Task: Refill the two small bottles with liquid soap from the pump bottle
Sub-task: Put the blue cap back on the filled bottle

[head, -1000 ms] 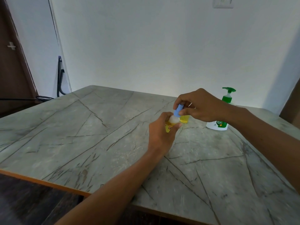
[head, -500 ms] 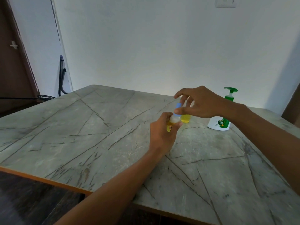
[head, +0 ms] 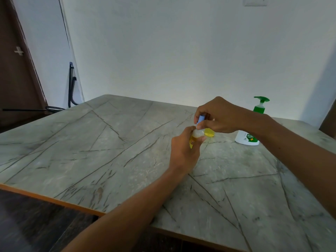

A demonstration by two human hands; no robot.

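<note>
The left hand (head: 183, 148) grips a small bottle (head: 195, 137), part-filled with yellow liquid, over the table (head: 91, 142) while the right hand (head: 221, 115) pinches its blue cap (head: 201, 118), opening or closing I cannot tell; the second small bottle (head: 209, 132) stands just behind, and the pump bottle (head: 248, 138) stands unheld near the far right edge.

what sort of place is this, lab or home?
Likely a home room: marble-patterned table against a plain white wall, a dark wooden door at left, and a household pump bottle of soap.
</note>
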